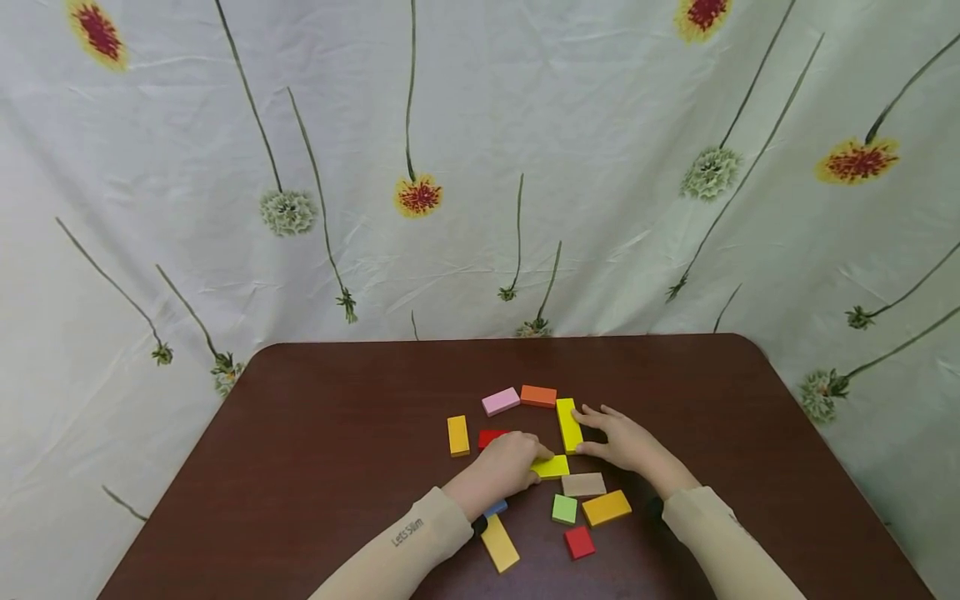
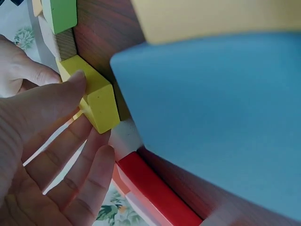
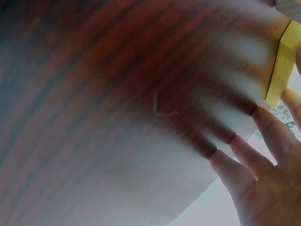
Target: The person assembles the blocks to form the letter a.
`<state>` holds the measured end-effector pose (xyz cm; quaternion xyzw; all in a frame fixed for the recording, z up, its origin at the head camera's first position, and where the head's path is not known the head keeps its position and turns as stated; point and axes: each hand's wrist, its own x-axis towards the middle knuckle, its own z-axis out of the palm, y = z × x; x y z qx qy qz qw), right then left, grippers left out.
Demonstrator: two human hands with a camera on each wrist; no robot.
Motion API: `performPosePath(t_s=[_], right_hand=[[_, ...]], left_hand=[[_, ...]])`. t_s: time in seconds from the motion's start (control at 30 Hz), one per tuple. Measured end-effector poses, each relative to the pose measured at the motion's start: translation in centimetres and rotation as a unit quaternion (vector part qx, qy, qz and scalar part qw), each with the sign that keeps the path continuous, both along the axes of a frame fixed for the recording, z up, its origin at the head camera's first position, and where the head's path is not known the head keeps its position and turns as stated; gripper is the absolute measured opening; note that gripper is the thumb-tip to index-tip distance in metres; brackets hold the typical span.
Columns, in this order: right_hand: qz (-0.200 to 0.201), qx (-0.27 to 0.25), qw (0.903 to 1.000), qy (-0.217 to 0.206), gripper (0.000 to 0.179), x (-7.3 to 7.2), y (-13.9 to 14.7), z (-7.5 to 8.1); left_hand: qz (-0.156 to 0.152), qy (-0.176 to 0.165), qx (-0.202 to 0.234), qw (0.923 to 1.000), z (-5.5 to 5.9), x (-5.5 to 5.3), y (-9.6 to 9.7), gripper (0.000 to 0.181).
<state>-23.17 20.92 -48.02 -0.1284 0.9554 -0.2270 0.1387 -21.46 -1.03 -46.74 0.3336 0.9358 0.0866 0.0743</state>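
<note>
My left hand (image 1: pixel 504 468) pinches a yellow block (image 1: pixel 553 467), with the thumb on its upper face in the left wrist view and the other fingers extended past its far side. Just beyond stands a longer yellow block (image 1: pixel 569 427), and its near end meets the pinched one in the head view. The right hand (image 1: pixel 626 442) reaches it from the right, thumb and forefinger against its side, the other fingers spread straight over the table. A wooden-toned block (image 1: pixel 583 485) lies at the pinched block's near right. A red block (image 1: pixel 491 437) is partly hidden behind the left hand.
On the dark brown table (image 1: pixel 337 467) lie pink (image 1: pixel 501 402) and orange (image 1: pixel 538 397) blocks at the back, an amber block (image 1: pixel 458 436) at left, and green (image 1: pixel 565 509), amber (image 1: pixel 607 507), red (image 1: pixel 579 542), blue (image 1: pixel 496 507) and pale yellow (image 1: pixel 500 544) blocks nearer. A flowered cloth (image 1: pixel 465 250) hangs behind.
</note>
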Motion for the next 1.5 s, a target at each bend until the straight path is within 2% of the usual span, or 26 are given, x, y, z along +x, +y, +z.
performPosePath(t_s=[0.4,0.8,1.5], right_hand=[[0.0,-0.006,1.0,0.004,0.062,0.2,-0.05,0.03],[-0.002,-0.006,0.9999,0.01,0.062,0.15,-0.15,-0.17],[-0.001,-0.009,0.9999,0.011,0.062,0.31,-0.1,-0.15]], left_hand=[[-0.007,-0.003,-0.002,1.0,0.21,-0.01,-0.08,0.033],[-0.007,0.019,-0.005,0.9998,-0.3,-0.31,0.17,0.032],[-0.001,0.009,0.0,1.0,0.1,-0.38,0.06,0.032]])
